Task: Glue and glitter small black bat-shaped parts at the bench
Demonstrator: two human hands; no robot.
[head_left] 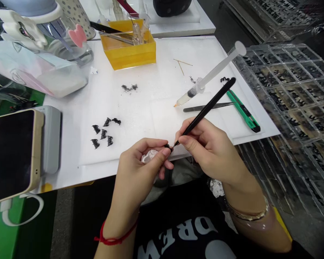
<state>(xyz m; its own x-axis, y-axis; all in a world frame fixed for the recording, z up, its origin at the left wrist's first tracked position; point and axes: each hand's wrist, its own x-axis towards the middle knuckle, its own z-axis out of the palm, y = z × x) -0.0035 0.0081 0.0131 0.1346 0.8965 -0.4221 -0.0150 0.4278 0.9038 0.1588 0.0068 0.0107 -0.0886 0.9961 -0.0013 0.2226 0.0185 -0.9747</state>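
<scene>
My left hand [143,165] pinches a small black piece [167,146] between thumb and forefinger, with a crumpled white tissue [149,156] tucked in the palm. In my right hand [205,147] is a slim black tool [207,107], held like a pen, its thin tip at the black piece. Whether tip and piece touch is too small to tell. Several small black bat-shaped pieces [103,134] lie on the white board [135,118] to the left. Beyond my right hand are a syringe [190,92], metal tweezers [199,108] and a green cutter [241,109].
A yellow box [131,54] of tools stands at the back. At left are a phone [12,154], a plastic pouch [35,70] and a clear cup [70,54]. Compartment trays [294,82] are stacked at right. Black crumbs [129,87] and thin sticks [181,64] lie on the board.
</scene>
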